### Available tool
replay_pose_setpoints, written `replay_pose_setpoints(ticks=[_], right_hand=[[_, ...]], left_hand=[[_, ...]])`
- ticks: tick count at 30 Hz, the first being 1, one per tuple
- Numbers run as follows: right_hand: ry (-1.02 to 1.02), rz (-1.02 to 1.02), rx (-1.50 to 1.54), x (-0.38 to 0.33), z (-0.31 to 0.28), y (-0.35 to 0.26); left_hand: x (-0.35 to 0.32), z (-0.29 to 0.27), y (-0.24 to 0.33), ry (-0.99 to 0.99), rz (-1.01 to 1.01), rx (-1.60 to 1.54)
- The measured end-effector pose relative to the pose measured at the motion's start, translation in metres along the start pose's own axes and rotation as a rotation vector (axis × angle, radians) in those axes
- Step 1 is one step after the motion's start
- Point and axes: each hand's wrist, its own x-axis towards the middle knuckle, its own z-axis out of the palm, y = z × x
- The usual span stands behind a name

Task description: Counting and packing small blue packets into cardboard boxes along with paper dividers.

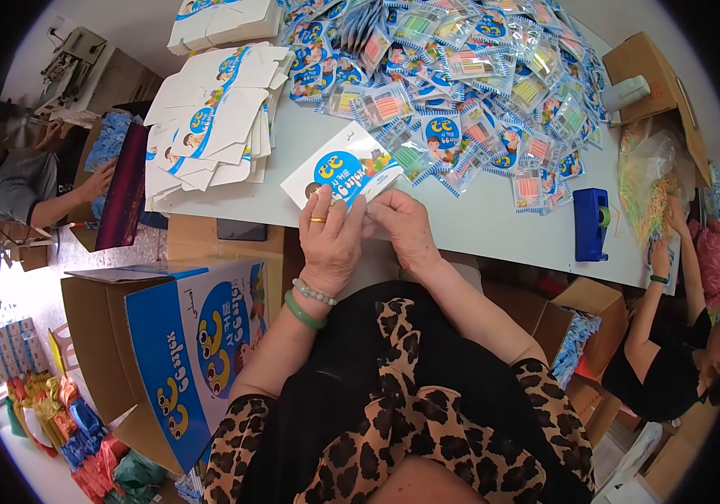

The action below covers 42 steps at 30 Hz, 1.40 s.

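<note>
A small white and blue printed carton (340,163) is held at the table's near edge, tilted, its printed side up. My left hand (332,235), with a gold ring and two bracelets, has its fingers closed over the carton's near left part. My right hand (406,227) pinches the near right corner with thumb and fingers. The underside of the carton is hidden, so I cannot tell whether its flaps are folded. Just beyond it lies a wide heap of small clear-and-blue packets (448,139) with coloured sticks inside. To the left sits a stack of flat white cartons (224,118).
A blue tape dispenser (591,225) stands at the table's right. Below left is a large open cardboard box (171,353); a dark phone (241,229) lies above it. Co-workers sit at left (20,181) and right (670,353), the right one handling a bag of coloured strips (649,181).
</note>
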Motion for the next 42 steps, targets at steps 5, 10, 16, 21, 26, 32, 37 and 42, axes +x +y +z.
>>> replay_pose_setpoints(ticks=[5,10,16,21,26,32,37,42], right_hand=[[0.007,0.074,-0.188,0.01,-0.013,-0.004],[0.035,-0.012,-0.717,0.022,-0.015,-0.002],[0.144,-0.455,-0.824,0.02,-0.031,0.016],[-0.009,-0.309,-0.51,0.011,-0.03,0.012],[-0.095,-0.35,-0.531,0.016,-0.04,0.02],[-0.075,-0.376,-0.575,0.018,-0.041,0.021],[-0.076,-0.378,-0.631,0.014,-0.041,0.015],[0.011,-0.388,-0.769,0.018,-0.05,0.019]], left_hand=[[0.008,-0.004,0.002,-0.084,-0.061,-0.039],[0.028,-0.018,0.013,-0.126,-0.078,0.062],[0.056,-0.005,0.018,-0.298,-0.217,0.09],[0.059,0.008,0.002,-0.275,-0.351,0.304],[0.083,-0.001,-0.005,-0.501,-0.509,0.036],[0.092,-0.074,-0.024,-0.653,-0.794,-0.255],[0.124,-0.25,-0.026,-0.491,-0.937,-0.747],[0.099,-0.358,-0.075,-0.258,-1.057,-0.723]])
